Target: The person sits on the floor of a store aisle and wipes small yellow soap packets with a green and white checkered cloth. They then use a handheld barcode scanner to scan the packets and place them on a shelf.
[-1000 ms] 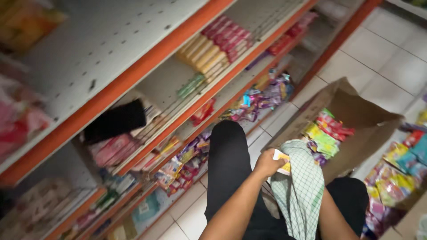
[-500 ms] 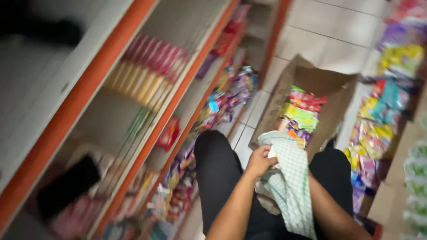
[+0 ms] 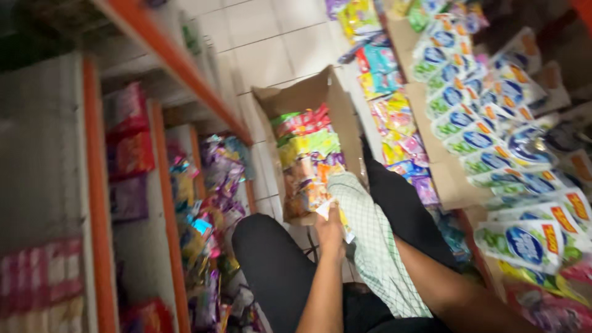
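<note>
My left hand [image 3: 331, 229] is shut on a small white and yellow packet [image 3: 341, 217], just in front of an open cardboard box [image 3: 308, 95]. The box stands on the tiled floor and holds rows of bright snack packets [image 3: 305, 145]. A green checked cloth [image 3: 373, 246] lies over my lap, between my knees in black trousers [image 3: 271, 265]. My right forearm [image 3: 450, 293] runs in from the lower right and passes under the cloth, so my right hand is hidden.
Orange-edged shelves [image 3: 166, 55] packed with hanging sachets [image 3: 213, 197] line the left. Cardboard trays of green, white and blue packets [image 3: 487, 142] fill the right side. White floor tiles [image 3: 277, 37] show beyond the box.
The view has swung right and down, so the box and the right-hand goods now sit at centre. My left hand stays at the cloth's top edge with the packet.
</note>
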